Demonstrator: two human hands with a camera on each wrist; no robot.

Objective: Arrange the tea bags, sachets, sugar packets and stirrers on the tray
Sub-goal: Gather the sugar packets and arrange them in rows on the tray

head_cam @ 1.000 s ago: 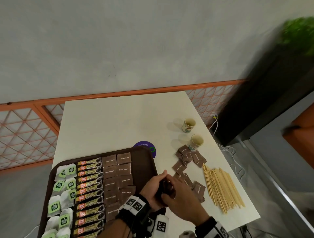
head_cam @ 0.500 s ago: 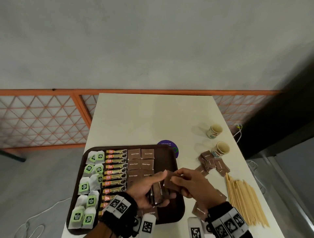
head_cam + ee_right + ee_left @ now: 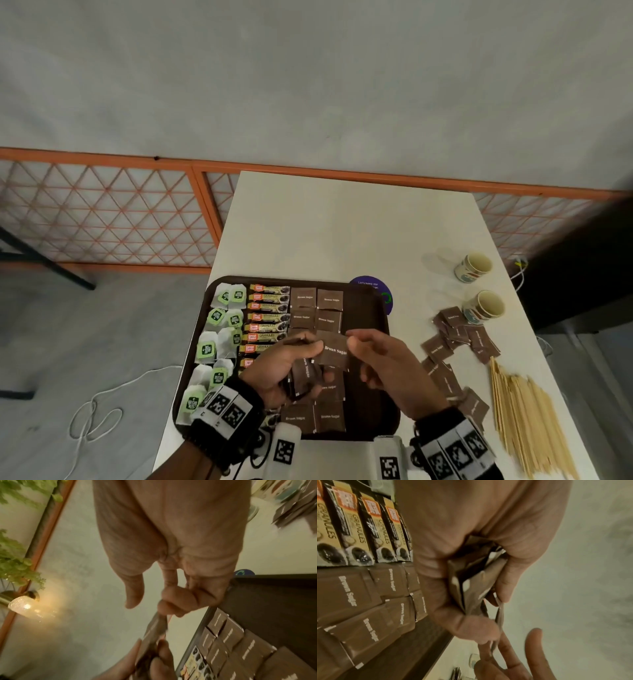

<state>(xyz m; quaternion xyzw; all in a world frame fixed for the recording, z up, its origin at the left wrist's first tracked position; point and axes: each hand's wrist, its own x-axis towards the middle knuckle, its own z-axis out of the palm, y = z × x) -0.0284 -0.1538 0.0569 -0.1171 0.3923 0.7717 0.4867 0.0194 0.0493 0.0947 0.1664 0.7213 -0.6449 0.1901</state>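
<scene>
Brown sugar packet: held above the tray, over its middle, pinched at its right edge by the right hand between thumb and curled forefinger; the other fingers hang loose. The left hand is curled round a small stack of packets, thumb pressing them against the fingers, so the stack works as a feed from which the right hand draws one at a time. Judgement: step in hand is peeling off a single packet to fill the sugar columns.

On the tray, from its left edge inward: tea bags, granule sachets, then two columns of laid sugar packets, flat and edge to edge. The strip along the tray's right edge is bare, probably kept for the stirrers.

Right of the tray, on the table: loose sugar packets, wooden stirrers in a fanned pile, two paper cups. Sugar partly done; stirrers not yet begun.
</scene>
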